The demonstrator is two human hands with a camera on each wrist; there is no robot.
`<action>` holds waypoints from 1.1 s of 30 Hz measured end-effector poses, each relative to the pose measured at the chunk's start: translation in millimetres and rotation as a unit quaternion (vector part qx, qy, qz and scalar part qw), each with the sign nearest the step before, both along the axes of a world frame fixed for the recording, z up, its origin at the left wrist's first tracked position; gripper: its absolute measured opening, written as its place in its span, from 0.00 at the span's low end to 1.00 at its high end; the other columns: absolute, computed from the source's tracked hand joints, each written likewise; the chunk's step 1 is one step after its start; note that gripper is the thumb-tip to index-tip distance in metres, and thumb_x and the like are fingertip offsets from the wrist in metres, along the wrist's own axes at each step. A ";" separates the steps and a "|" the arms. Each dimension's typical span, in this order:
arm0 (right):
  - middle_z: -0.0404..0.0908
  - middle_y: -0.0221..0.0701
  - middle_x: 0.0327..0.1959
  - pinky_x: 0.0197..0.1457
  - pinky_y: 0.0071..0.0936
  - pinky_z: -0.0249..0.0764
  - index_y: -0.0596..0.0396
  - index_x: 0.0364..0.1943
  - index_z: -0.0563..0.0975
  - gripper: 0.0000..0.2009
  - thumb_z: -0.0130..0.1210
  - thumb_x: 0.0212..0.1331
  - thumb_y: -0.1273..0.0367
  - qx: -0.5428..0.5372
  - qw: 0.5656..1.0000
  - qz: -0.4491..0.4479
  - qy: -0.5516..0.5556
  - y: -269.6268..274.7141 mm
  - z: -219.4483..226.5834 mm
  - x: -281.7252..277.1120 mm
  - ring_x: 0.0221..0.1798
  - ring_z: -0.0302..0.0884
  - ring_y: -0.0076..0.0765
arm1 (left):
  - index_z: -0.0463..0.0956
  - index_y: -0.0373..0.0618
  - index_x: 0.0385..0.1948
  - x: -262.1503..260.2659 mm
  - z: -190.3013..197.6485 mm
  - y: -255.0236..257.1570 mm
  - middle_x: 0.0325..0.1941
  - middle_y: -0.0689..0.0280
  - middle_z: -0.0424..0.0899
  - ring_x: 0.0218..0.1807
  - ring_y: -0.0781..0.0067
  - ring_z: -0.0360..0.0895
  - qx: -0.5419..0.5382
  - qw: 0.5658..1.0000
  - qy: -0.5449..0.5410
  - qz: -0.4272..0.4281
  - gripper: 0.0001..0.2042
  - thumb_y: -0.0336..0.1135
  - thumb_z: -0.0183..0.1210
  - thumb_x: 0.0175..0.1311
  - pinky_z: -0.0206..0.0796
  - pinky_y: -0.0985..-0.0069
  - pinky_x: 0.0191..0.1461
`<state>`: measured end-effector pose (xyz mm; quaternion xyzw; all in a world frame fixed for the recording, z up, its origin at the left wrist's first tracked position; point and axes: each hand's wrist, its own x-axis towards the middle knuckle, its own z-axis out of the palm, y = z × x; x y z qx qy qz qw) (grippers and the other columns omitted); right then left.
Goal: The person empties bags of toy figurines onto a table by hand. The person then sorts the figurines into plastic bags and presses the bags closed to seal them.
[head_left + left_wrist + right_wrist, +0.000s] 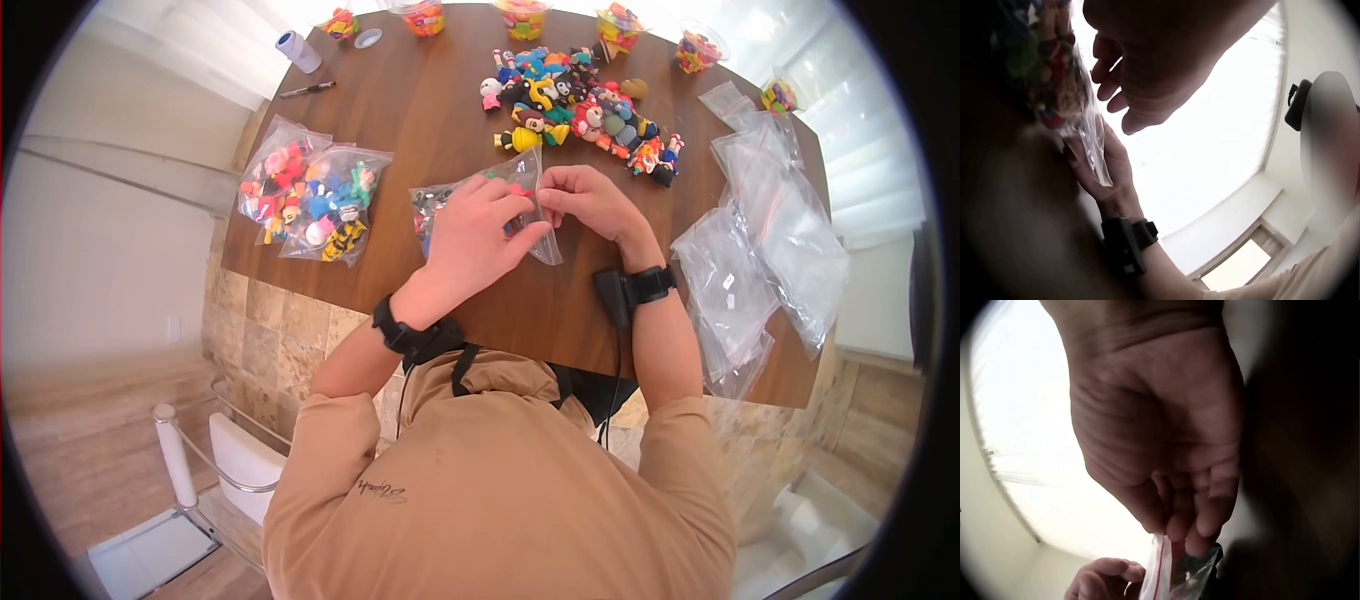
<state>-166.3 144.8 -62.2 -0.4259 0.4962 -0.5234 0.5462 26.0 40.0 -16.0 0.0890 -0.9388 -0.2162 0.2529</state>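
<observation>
A clear zip bag (552, 246) of small colourful figures lies in front of the person, its open-end edge toward the right. The right hand (590, 200) pinches that edge between thumb and fingers; in the right wrist view the fingertips grip the bag's red-lined strip (1159, 569). Over the bag lies the left hand (478, 232), fingers relaxed and slightly bent, thumb stretched toward the edge. In the left wrist view the left hand (1147, 69) is beside the bag (1094, 147), its fingers loosely bent, holding nothing visible.
Filled bags (330, 200) lie at the left. A pile of figures (570, 100) is at the back centre, with tubs (523, 18) of colourful pieces behind. Empty bags (735, 270) cover the right side. A pen (308, 89) and a white roll (298, 52) are back left.
</observation>
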 end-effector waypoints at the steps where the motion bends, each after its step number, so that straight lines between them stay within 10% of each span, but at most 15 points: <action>1: 0.78 0.22 0.27 0.36 0.17 0.73 0.57 0.33 0.78 0.08 0.57 0.67 0.67 -0.002 1.000 -0.009 0.001 -0.1 0.8 2.7 0.30 0.75 0.16 | 0.82 0.45 0.26 -6.4 -0.3 3.1 0.29 0.68 0.78 0.37 0.64 0.74 -0.015 1.000 0.003 0.014 0.15 0.45 0.73 0.46 0.70 0.68 0.40; 20: 0.81 0.25 0.28 0.37 0.18 0.73 0.56 0.30 0.78 0.10 0.58 0.67 0.66 -0.031 0.998 0.013 -0.046 1.2 -0.6 1.4 0.32 0.78 0.19 | 0.83 0.43 0.24 -13.8 1.9 -5.2 0.24 0.65 0.77 0.32 0.67 0.71 0.147 0.988 -0.037 0.019 0.07 0.34 0.62 0.57 0.64 0.69 0.37; 26: 0.79 0.25 0.22 0.30 0.17 0.68 0.54 0.26 0.76 0.08 0.57 0.63 0.69 0.013 0.997 -0.065 -0.033 7.7 4.4 -15.3 0.26 0.75 0.18 | 0.79 0.39 0.24 4.2 26.6 -36.4 0.24 0.73 0.77 0.31 0.86 0.69 0.415 0.901 0.037 0.120 0.07 0.29 0.59 0.62 0.61 0.81 0.36; 33: 0.78 0.24 0.22 0.29 0.16 0.65 0.54 0.25 0.75 0.09 0.57 0.62 0.69 -0.009 0.993 -0.112 0.022 3.5 1.1 -8.4 0.25 0.72 0.15 | 0.80 0.34 0.39 15.1 27.7 -29.1 0.39 0.71 0.79 0.39 0.86 0.71 0.386 0.921 0.048 -0.012 0.10 0.34 0.58 0.71 0.63 0.84 0.44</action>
